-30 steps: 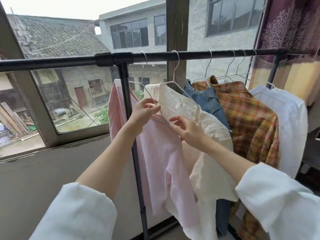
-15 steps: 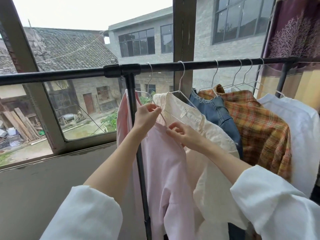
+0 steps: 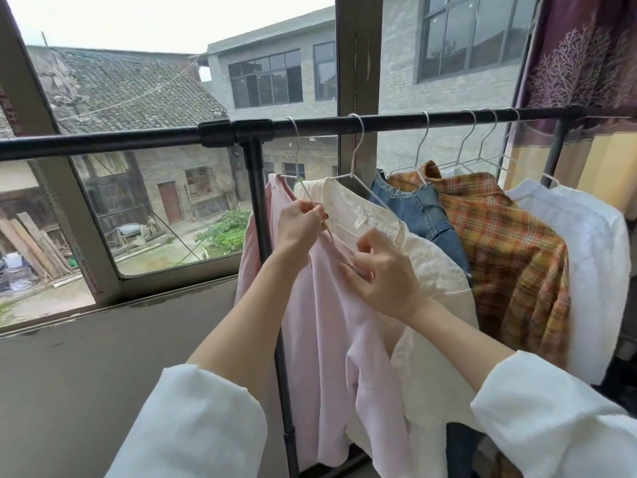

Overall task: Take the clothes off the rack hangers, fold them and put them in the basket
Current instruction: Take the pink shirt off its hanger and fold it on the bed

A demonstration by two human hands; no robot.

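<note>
The pink top (image 3: 331, 322), probably light and limp, hung at the rack rail's (image 3: 103, 143) middle joint, its neckline pinched by the right hand (image 3: 382, 274) while the left hand (image 3: 298, 224) pinched its wire hanger (image 3: 312, 198).

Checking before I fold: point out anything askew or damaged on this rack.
Only the pink top: its neckline has slid down one arm of its hanger, where the left hand and right hand work it off. No damage shows.
</note>
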